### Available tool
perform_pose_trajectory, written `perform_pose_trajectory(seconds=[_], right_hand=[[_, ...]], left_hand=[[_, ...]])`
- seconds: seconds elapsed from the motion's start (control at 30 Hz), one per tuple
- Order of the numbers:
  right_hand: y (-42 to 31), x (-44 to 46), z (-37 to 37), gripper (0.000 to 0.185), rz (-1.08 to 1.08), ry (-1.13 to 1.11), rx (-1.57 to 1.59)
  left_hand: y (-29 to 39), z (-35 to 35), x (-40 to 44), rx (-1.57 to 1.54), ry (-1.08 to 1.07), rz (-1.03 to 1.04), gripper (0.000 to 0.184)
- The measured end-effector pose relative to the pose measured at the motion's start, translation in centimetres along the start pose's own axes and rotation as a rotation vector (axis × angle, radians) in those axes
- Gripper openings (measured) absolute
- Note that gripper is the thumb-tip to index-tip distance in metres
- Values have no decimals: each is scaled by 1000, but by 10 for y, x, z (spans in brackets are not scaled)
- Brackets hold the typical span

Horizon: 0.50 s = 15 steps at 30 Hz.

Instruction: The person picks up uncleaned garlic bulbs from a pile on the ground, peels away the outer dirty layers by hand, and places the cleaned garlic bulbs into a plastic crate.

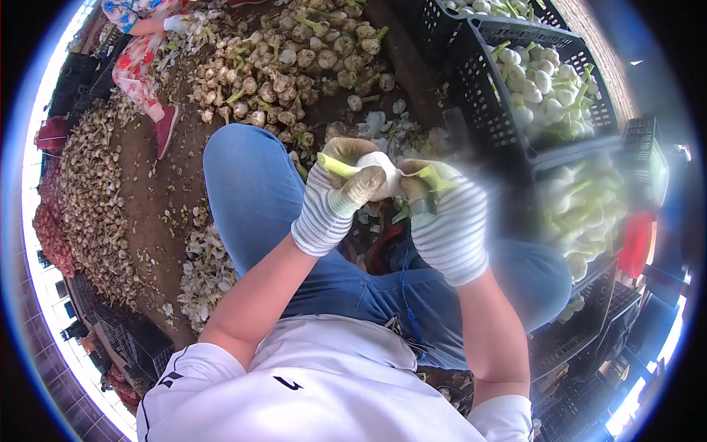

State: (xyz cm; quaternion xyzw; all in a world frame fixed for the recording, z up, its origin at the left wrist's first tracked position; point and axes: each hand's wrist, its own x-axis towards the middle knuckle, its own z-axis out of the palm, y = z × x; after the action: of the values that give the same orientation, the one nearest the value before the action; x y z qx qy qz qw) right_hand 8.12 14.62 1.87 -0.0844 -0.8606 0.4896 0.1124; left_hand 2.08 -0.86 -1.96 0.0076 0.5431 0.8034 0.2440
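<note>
Between my hands, above my lap, is a white garlic bulb (382, 175) with a short pale-green stem (337, 165) pointing left. My left hand (335, 193), in a striped glove with a soiled thumb and fingers, is closed around the bulb and stem. My right hand (447, 221), gloved the same way, is closed at the bulb's right side on a yellow-green strip of garlic skin (436, 179). A greyish patch shows under the right fingers; I cannot make out what it is. Loose peelings (379, 125) lie on the ground just beyond my hands.
Unpeeled garlic (294, 62) is heaped ahead, with another long heap (92, 199) at left. Black crates (482, 81) of white garlic bulbs (545, 85) stand at right, near a red object (635, 243). Another person's leg (136, 77) and gloved hand (177, 23) appear at upper left.
</note>
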Motion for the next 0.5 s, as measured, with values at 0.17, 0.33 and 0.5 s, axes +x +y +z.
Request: perform_pose_trajectory(seconds=[0.17,0.33,0.5], right_hand=[[1,-1,-4,25,-20,0,-97],[1,-1,-7,24,-34,40,-132],[17,7,-14,19,-4,189,-95]], left_hand=[[3,0,3,45,-59,34,45],[11,5,6,101,-135,53,45],[15,-6,6,-28,-329,-105,52]])
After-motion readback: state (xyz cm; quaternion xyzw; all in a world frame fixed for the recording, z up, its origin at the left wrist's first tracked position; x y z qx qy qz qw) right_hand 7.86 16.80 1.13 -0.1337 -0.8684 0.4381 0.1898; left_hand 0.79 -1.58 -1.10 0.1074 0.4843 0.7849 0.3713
